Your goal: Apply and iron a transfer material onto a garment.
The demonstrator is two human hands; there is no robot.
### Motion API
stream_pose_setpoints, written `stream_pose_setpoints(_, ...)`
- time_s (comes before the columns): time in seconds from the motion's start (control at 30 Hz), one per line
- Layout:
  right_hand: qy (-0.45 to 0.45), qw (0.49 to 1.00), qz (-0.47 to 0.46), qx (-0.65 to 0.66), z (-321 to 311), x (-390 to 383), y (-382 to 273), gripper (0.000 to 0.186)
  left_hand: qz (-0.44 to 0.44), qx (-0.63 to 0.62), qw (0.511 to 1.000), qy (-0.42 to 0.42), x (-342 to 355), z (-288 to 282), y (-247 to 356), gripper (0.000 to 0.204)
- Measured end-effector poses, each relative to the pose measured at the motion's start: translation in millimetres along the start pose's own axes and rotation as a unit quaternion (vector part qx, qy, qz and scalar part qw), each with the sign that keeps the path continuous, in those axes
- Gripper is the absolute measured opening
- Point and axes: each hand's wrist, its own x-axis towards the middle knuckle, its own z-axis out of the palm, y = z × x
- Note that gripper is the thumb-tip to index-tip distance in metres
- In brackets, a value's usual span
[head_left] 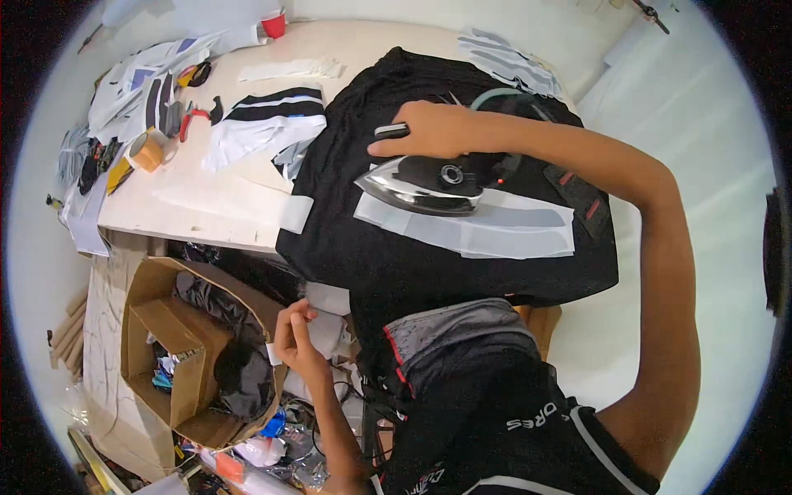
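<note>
My right hand (433, 129) is wrapped round the handle of a clothes iron (421, 186) with a shiny metal body. The iron rests over the left part of white sheets (511, 238) with pale grey strips. These lie on a black cloth (338, 227) that covers the right part of the table. Lower down, my left hand (299, 345) hangs off the table, loosely bent, beside a cardboard box (191, 388). I make out nothing held in it. A small white piece (274, 355) shows beside its fingers, at the box's edge.
Black and white cloth pieces (272, 124) lie left of the black cloth on the pale table (223, 198). Red-handled pliers (188, 122), a tape roll (146, 153) and a red cup (274, 25) are farther left. Grey strips (507, 62) lie at the back.
</note>
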Motion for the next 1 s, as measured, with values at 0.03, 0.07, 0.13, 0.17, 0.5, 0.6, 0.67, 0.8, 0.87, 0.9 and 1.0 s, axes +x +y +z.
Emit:
stream_pose_setpoints(0.03,-0.051,0.998,0.025,0.031,4.6,3.1,-3.0,0.075,-0.002,-0.002,1.000,0.001,-5.6,-3.2,-0.6,0.025)
stream_pose_setpoints(0.07,-0.098,0.992,0.041,0.065,8.7,6.6,-5.5,0.076,-0.014,-0.006,1.000,-0.014,-9.9,-5.5,-1.3,0.026)
stream_pose_setpoints(0.13,-0.105,0.992,0.056,0.051,21.0,13.1,-10.3,0.076,-0.019,-0.008,0.999,-0.045,-16.6,-8.1,-1.9,0.027)
stream_pose_setpoints(0.17,-0.114,0.990,0.072,0.041,26.7,16.5,-11.5,0.077,-0.027,-0.002,0.999,-0.036,-18.4,-8.4,-1.6,0.027)
stream_pose_setpoints(0.5,-0.122,0.992,0.033,0.020,63.4,19.6,-4.7,0.083,-0.051,-0.007,0.996,-0.073,-15.2,21.5,4.0,0.025)
stream_pose_setpoints(0.6,-0.058,0.998,-0.013,0.019,63.5,15.3,-4.1,0.077,-0.062,-0.004,0.996,-0.070,-16.7,38.7,3.6,0.028)
stream_pose_setpoints(0.67,-0.093,0.993,-0.009,0.069,57.7,14.5,1.7,0.078,-0.066,-0.013,0.995,-0.071,-18.3,47.3,2.3,0.027)
stream_pose_setpoints(0.8,-0.181,0.961,0.017,0.207,51.4,11.8,14.3,0.071,-0.055,0.012,0.995,-0.083,-24.2,50.7,-2.6,0.026)
stream_pose_setpoints(0.87,-0.199,0.960,0.010,0.197,51.0,9.2,19.7,0.069,-0.057,0.021,0.995,-0.083,-28.5,48.0,-5.4,0.026)
stream_pose_setpoints(0.9,-0.217,0.960,0.017,0.178,51.1,8.1,21.9,0.067,-0.066,0.020,0.994,-0.079,-30.3,46.7,-6.7,0.026)
stream_pose_setpoints(1.0,-0.179,0.973,0.007,0.147,51.9,6.8,23.4,0.069,-0.056,0.028,0.995,-0.079,-33.3,42.5,-8.2,0.023)
